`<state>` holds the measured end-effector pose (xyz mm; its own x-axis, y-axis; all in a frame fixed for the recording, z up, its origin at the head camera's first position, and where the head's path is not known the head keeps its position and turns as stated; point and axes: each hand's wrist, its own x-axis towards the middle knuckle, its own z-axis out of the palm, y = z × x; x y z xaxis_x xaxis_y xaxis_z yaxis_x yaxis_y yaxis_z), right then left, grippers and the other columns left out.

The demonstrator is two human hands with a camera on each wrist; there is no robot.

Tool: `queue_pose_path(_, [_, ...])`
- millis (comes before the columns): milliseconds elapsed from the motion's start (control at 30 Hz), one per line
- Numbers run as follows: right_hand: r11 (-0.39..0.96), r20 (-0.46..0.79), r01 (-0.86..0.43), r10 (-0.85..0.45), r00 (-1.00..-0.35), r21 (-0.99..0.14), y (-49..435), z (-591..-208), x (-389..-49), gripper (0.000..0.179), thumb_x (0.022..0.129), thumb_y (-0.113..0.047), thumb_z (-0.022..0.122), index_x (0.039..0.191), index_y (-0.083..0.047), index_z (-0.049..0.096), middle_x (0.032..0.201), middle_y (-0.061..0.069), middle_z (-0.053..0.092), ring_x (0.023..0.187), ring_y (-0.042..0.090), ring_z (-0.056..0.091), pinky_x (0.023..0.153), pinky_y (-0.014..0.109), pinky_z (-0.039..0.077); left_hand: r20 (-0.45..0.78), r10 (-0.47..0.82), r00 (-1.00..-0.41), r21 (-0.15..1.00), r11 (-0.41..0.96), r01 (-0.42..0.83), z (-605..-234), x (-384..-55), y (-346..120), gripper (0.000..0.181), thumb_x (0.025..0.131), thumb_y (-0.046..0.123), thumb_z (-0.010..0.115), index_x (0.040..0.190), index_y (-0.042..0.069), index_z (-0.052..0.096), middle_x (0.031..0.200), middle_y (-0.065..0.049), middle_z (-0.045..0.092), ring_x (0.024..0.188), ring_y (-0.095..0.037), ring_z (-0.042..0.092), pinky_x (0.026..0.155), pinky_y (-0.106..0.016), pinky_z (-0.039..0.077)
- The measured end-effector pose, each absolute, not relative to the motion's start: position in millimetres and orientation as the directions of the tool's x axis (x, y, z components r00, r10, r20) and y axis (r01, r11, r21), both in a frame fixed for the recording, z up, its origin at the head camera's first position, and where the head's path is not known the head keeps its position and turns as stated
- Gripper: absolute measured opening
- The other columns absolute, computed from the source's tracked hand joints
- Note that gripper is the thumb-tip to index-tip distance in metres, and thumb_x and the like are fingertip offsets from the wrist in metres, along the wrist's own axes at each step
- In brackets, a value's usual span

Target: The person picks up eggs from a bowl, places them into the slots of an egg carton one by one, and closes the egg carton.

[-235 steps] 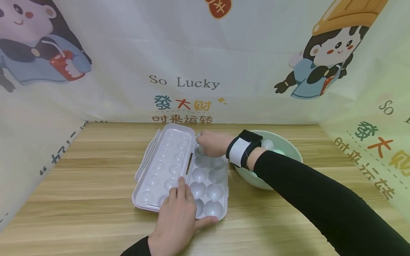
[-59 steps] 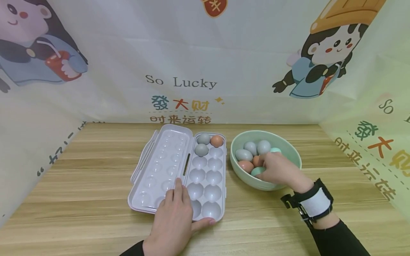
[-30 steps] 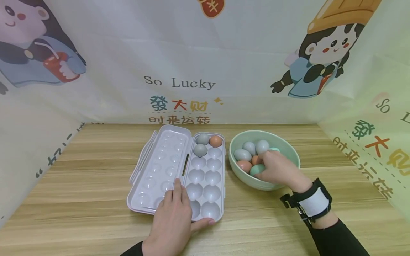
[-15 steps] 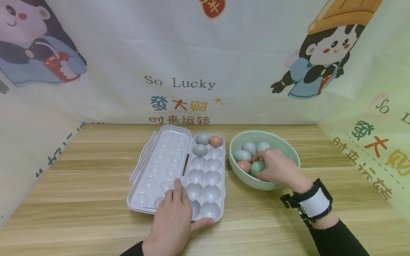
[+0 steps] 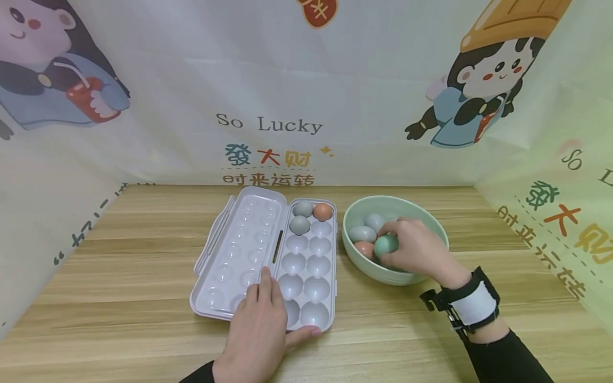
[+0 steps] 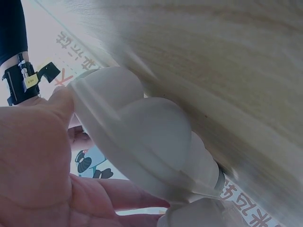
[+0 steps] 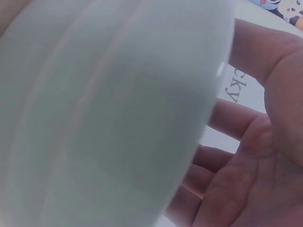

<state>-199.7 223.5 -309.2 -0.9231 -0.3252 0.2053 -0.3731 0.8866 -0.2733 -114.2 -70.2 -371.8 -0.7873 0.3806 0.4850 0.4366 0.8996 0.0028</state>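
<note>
My right hand (image 5: 421,250) reaches into a pale green bowl (image 5: 433,223) and pinches a green egg (image 5: 386,246) between thumb and fingers. Beside that egg lie an orange-brown egg (image 5: 365,249) and pale grey eggs (image 5: 362,234); others are hidden by the hand. Left of the bowl an egg carton (image 5: 316,287) of pale plastic lies with its lid (image 5: 239,250) folded open. Three eggs fill its far end: two grey (image 5: 299,225) and one orange-brown (image 5: 323,211). My left hand (image 5: 258,324) rests on the carton's near end, fingers straight along the hinge, thumb along the near edge.
Everything stands on a wood-grain table (image 5: 143,276). A printed white backdrop (image 5: 273,80) rises behind it and at both sides. The bowl's rim stands above the carton, with a narrow gap of table between them.
My right hand has left the carton's far end, where three eggs now show, and gone into the bowl. Just now it has raised the green egg slightly. My left hand has stayed in place.
</note>
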Motion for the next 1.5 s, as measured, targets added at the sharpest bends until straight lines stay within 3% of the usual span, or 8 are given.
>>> queue_pose_path(267, [0.879,0.255,-0.395,-0.331,-0.908,-0.266,223.9,-306.1,-199.5,0.035,0.067,-0.019,0.077,0.098,-0.005,0.07,0.086,0.002,0.062,0.075,0.015,0.054,0.062,0.029,0.044,0.485,0.378,-0.789,0.009,0.9,0.437,-372.1,-114.4,-70.3,0.109,0.066,0.079,0.055,0.116,-0.018,0.052,0.125,-0.031,0.048,0.085,-0.033,0.053,0.065,-0.037,0.046])
queue_pose_path(1500, [0.872,0.402,-0.404,-0.277,-0.873,-0.276,213.8,-306.6,-197.2,0.042,0.071,-0.019,0.077,0.106,0.001,0.066,0.1,0.012,0.062,0.075,0.018,0.058,0.061,0.029,0.047,0.472,0.384,-0.794,0.003,0.9,0.436,-370.4,-113.8,-70.7,0.109,0.068,0.079,0.054,0.117,-0.019,0.052,0.125,-0.031,0.048,0.086,-0.033,0.053,0.066,-0.037,0.047])
